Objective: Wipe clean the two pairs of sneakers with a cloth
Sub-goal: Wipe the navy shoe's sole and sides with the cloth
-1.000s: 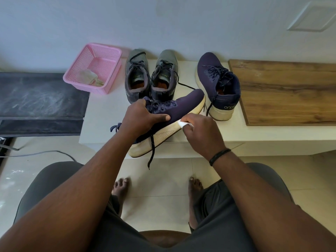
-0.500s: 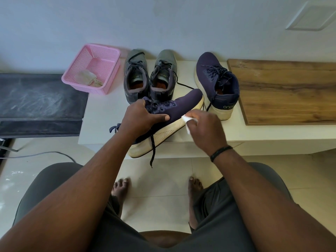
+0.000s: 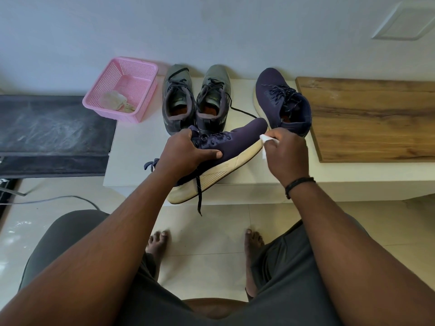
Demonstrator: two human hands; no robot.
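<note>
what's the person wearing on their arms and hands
Both forearms are bare, with no sleeves in view and no gloves. The right hand has a thin dark braided band around its wrist. The left hand and its wrist show nothing worn.

A: Colours left of the brown wood-grain board (image 3: pixel 367 118)?
B: Two navy knit sneakers (image 3: pixel 237 140) (image 3: pixel 282 102) with cream soles; a white cloth (image 3: pixel 264 138); grey lace-up sneakers (image 3: pixel 195 95); furthest left, a pink perforated plastic basket (image 3: pixel 122 88).
</note>
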